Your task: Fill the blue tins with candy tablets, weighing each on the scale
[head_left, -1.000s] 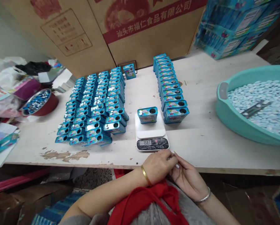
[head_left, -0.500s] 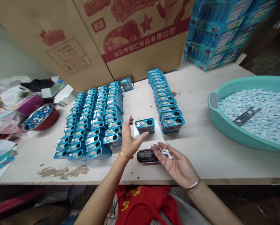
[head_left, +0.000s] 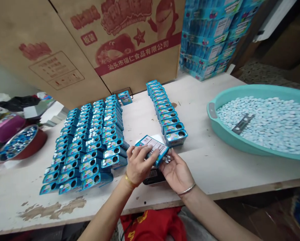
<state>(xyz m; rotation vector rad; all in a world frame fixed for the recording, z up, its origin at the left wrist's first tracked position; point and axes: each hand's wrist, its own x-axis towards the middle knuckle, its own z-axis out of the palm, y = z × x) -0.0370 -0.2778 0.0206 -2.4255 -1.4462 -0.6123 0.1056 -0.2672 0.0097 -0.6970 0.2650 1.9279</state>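
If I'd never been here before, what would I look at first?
Probably the big turquoise tub on the right, heaped with pale pieces. Then the rows of blue containers on the left. In front, the left hand holds a tilted container by white pieces in the right hand.

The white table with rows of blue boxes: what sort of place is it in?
Probably a sweet-packing workshop: a turquoise plastic tub holds pale oval sweets, small blue rectangular boxes stand in rows, and print on a large brown cardboard carton names a food company.
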